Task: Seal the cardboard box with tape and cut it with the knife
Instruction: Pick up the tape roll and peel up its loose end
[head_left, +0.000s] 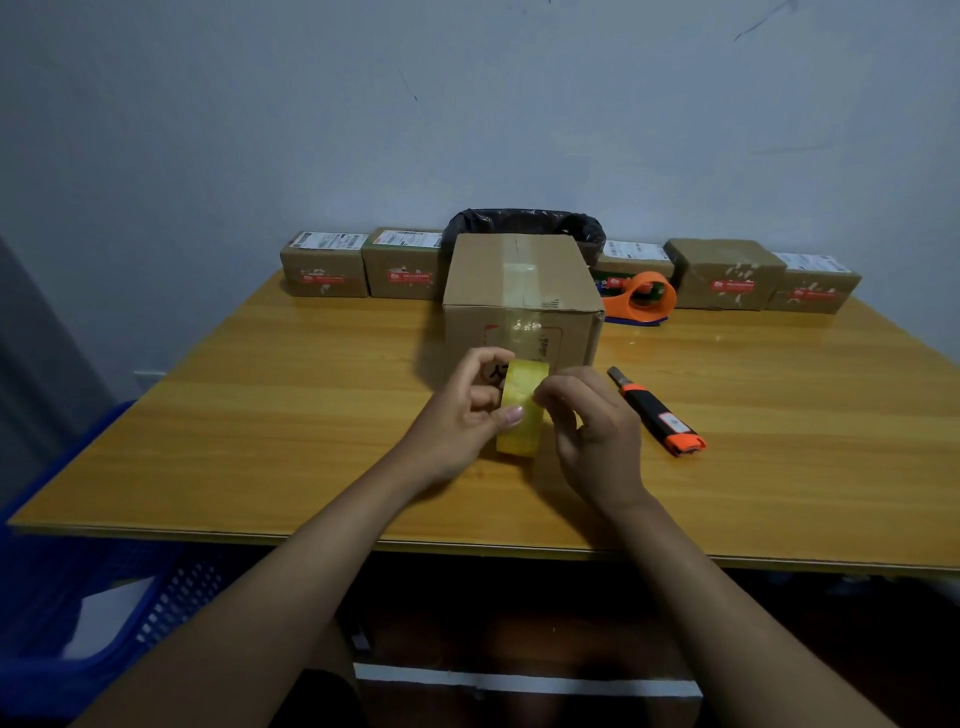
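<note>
We see a pale grey-blue wall (467, 104) with a few dark scuffs, dim lighting overall. We note a glossy yellow wood-grain table (260, 415) against it, a blue plastic crate (104, 597) on the left (floor beneath too dark to read).

1 large cardboard box (522, 296), 5 small parcels (323, 270), 1 tape roll (522, 410), 1 knife (657, 413), 1 dispenser (641, 299), 2 hands (462, 410)

likely a small parcel-packing room, labelled cartons (324, 271) lined along wall, tape dispenser (642, 300), wooden table (270, 415)
</note>
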